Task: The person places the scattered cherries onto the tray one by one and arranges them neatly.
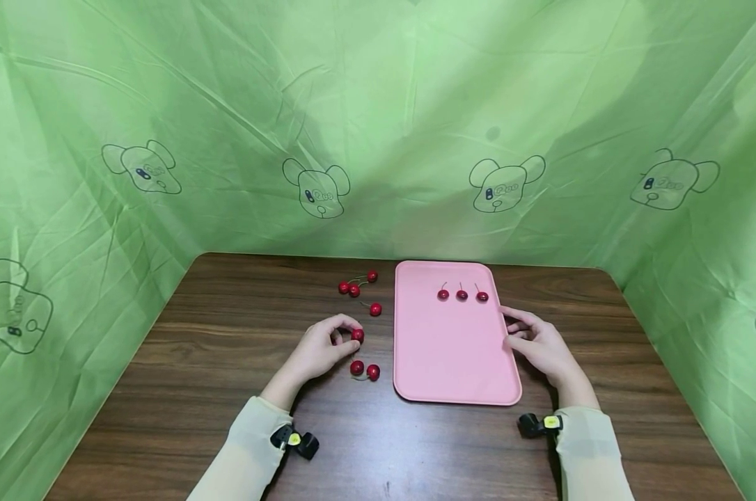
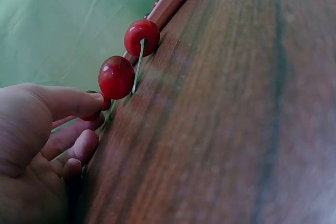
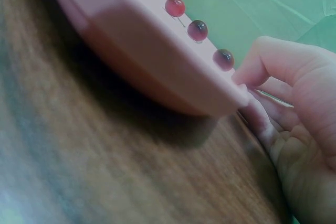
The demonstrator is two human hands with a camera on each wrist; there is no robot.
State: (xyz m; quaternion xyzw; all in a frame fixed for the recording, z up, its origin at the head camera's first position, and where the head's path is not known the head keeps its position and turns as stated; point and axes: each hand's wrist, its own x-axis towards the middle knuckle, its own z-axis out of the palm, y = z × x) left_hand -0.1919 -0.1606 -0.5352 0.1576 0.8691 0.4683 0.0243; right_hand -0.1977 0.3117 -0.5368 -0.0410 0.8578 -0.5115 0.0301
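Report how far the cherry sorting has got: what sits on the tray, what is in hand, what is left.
Done: three cherries lie in a row on the pink tray. In hand: the left hand pinches one cherry on the table, while the right hand rests at the tray's right edge. Left: two cherries beside the left hand and four more farther back.

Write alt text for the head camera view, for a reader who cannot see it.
A person's left hand pinches a red cherry on a dark wooden table, while the right hand rests against the right edge of a pink tray holding three cherries in a row. Six more cherries lie loose left of the tray, with green printed sheeting behind.
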